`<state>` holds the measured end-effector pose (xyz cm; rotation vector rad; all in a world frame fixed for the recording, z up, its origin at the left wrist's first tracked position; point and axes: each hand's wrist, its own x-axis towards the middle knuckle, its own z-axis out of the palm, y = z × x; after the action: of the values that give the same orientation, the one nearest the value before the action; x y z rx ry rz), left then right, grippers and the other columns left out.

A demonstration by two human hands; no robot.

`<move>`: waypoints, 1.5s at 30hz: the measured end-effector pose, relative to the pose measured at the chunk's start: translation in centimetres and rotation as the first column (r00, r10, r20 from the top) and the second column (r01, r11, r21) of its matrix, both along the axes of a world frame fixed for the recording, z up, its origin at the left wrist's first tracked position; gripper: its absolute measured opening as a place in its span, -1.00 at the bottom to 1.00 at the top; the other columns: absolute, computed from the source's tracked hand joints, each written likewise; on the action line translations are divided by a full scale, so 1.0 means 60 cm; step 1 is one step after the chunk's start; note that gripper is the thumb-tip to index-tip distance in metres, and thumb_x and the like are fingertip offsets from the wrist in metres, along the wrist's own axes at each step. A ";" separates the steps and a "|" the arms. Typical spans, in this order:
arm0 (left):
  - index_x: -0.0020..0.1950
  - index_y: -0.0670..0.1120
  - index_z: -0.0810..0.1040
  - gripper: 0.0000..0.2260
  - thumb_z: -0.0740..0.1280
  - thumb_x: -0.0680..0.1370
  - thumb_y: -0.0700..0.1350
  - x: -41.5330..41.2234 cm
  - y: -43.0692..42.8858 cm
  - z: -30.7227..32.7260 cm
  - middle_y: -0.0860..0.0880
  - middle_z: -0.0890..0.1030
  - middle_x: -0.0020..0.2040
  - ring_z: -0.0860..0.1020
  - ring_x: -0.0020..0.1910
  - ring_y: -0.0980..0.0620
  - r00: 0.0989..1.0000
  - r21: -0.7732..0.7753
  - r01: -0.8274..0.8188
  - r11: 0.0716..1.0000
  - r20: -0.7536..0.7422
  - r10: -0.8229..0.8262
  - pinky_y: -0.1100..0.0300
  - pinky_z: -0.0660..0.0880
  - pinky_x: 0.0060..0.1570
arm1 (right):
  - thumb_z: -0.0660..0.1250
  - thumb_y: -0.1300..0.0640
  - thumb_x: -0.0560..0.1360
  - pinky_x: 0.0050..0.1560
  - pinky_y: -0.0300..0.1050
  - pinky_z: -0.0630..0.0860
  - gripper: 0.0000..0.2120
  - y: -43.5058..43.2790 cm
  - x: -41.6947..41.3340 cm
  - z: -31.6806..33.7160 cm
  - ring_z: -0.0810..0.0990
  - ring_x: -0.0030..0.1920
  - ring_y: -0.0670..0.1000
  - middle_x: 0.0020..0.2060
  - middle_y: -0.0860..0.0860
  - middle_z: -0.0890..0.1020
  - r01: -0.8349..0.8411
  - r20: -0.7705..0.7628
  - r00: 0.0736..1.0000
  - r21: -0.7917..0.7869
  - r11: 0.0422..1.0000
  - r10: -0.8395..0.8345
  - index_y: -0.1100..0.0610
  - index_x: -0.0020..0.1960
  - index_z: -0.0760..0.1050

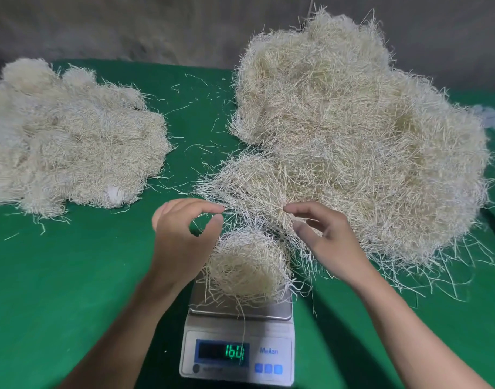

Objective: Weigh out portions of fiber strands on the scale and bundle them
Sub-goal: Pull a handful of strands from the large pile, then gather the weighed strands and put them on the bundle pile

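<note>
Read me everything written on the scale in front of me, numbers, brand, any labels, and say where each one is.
"164": green digits on the scale display; a strand crosses the last digit, so any decimal point is unclear.
"Mailen": blue brand on the front panel, right of the display, slightly blurred.
Print below the display and on the blue buttons: too small to read.

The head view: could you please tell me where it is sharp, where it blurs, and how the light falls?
Head view: the scale display stays legible; the left fiber pile goes soft toward the frame edge; wide-angle distortion bends the far edge of the table; light is even, with a soft shadow beside the left forearm.
</note>
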<state>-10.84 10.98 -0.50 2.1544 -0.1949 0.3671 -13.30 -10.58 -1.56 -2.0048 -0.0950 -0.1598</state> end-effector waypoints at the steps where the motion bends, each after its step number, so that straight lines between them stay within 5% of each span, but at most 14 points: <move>1: -0.16 0.07 0.62 -0.86 0.28 0.38 -0.06 0.000 0.000 -0.001 0.30 0.53 -0.14 0.50 0.00 0.22 1.000 -0.001 0.004 1.000 -0.002 -0.004 0.07 0.20 0.33 | 0.30 0.30 0.51 0.31 -0.11 0.39 -0.67 -0.001 0.000 -0.001 0.51 0.15 -0.19 0.05 -0.22 0.57 0.002 -0.005 1.000 -0.004 1.000 -0.002 -0.15 0.03 0.50; 11: -0.18 0.09 0.60 -0.88 0.28 0.39 -0.05 0.002 -0.007 -0.010 0.36 0.51 -0.16 0.42 -0.04 0.45 0.999 -0.003 0.036 0.999 0.005 -0.036 -0.03 0.28 0.30 | 0.32 0.29 0.51 0.29 -0.14 0.40 -0.67 -0.001 -0.003 -0.004 0.52 0.14 -0.18 0.04 -0.24 0.57 -0.004 -0.050 0.999 -0.024 1.000 0.003 -0.17 0.00 0.50; 27: -0.05 0.04 0.60 -0.82 0.27 0.41 -0.09 0.010 0.000 -0.035 0.26 0.52 -0.06 0.44 0.01 0.41 0.999 -0.020 0.016 1.000 0.044 -0.015 -0.02 0.36 0.27 | 0.36 0.20 0.49 0.30 -0.04 0.38 -0.72 0.004 0.000 -0.015 0.48 0.17 -0.15 0.11 -0.19 0.55 -0.014 -0.099 0.995 -0.071 0.997 0.007 -0.14 0.09 0.48; 29: 0.13 -0.01 0.56 -0.73 0.28 0.44 -0.10 0.015 0.005 -0.048 0.13 0.50 0.07 0.44 0.09 0.24 0.999 -0.018 -0.043 0.999 -0.002 0.043 0.03 0.36 0.27 | 0.40 -0.03 0.43 0.41 -0.02 0.26 -0.55 0.006 -0.001 -0.021 0.36 0.28 -0.17 0.28 -0.18 0.42 -0.068 -0.151 0.987 -0.149 0.987 0.046 -0.21 0.26 0.35; 33: 0.35 -0.11 0.43 -0.67 0.25 0.58 -0.12 0.024 0.008 -0.079 -0.06 0.49 0.25 0.42 0.21 0.02 0.964 0.100 -0.015 0.995 -0.262 0.041 0.05 0.34 0.26 | 0.36 -0.46 0.01 0.43 0.15 -0.16 0.15 0.041 -0.002 -0.050 -0.23 0.49 -0.05 0.48 -0.24 -0.22 -0.244 -0.334 0.933 -0.313 0.918 0.134 -0.45 0.39 -0.28; 37: 0.23 -0.12 0.49 -0.75 0.15 0.62 -0.09 0.020 -0.005 -0.112 -0.05 0.59 0.00 0.49 -0.20 0.19 0.895 0.129 0.210 0.969 -0.423 -0.138 0.38 0.36 -0.28 | 0.44 -0.45 0.02 0.30 0.32 -0.38 0.27 0.091 0.005 -0.115 -0.47 0.40 0.17 0.42 -0.07 -0.50 -0.260 -0.262 0.958 -0.617 0.743 0.118 -0.41 0.33 -0.49; 39: 0.08 -0.07 0.49 -0.83 0.14 0.63 -0.06 0.020 -0.011 -0.121 -0.03 0.57 -0.21 0.44 -0.43 0.24 0.871 0.095 0.244 0.965 -0.460 -0.175 0.40 0.33 -0.46 | 0.46 -0.39 0.11 0.37 0.34 -0.30 0.25 0.102 0.010 -0.137 -0.37 0.44 0.24 0.44 0.00 -0.46 -0.259 -0.262 0.960 -0.678 0.688 0.104 -0.37 0.36 -0.48; 41: 0.03 -0.09 0.52 -0.75 0.13 0.60 0.03 0.016 -0.016 -0.126 -0.04 0.57 -0.23 0.46 -0.43 0.21 0.862 0.006 0.208 0.978 -0.474 -0.180 0.35 0.37 -0.47 | 0.49 -0.24 0.25 0.44 0.24 0.04 0.12 0.100 0.018 -0.146 0.02 0.48 0.23 0.52 0.07 -0.14 -0.259 -0.285 0.955 -0.687 0.679 0.076 -0.33 0.43 -0.32; 43: 0.15 -0.04 0.52 -0.67 0.14 0.55 0.13 0.010 -0.020 -0.127 -0.01 0.60 -0.04 0.52 -0.23 0.22 0.860 -0.130 0.074 0.989 -0.493 -0.129 0.34 0.41 -0.33 | 0.49 -0.02 0.35 0.33 0.05 0.30 -0.12 0.092 0.027 -0.144 0.31 0.32 0.11 0.39 0.03 0.26 -0.178 -0.216 0.975 -0.608 0.774 0.054 -0.30 0.44 -0.01; 45: 0.35 -0.01 0.39 -0.59 0.11 0.60 0.17 0.014 -0.032 -0.097 0.06 0.52 0.20 0.52 0.02 0.25 0.817 -0.343 -0.024 0.939 -0.548 -0.179 0.29 0.47 -0.16 | 0.47 0.16 0.37 0.37 0.02 0.28 -0.21 0.092 0.037 -0.115 0.30 0.34 0.06 0.36 0.00 0.32 -0.092 -0.125 0.992 -0.513 0.853 0.032 -0.29 0.39 0.13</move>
<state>-9.98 9.06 -6.33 1.8119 0.1191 -0.2947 -11.10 -5.04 -8.46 -2.5450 -0.1434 0.0279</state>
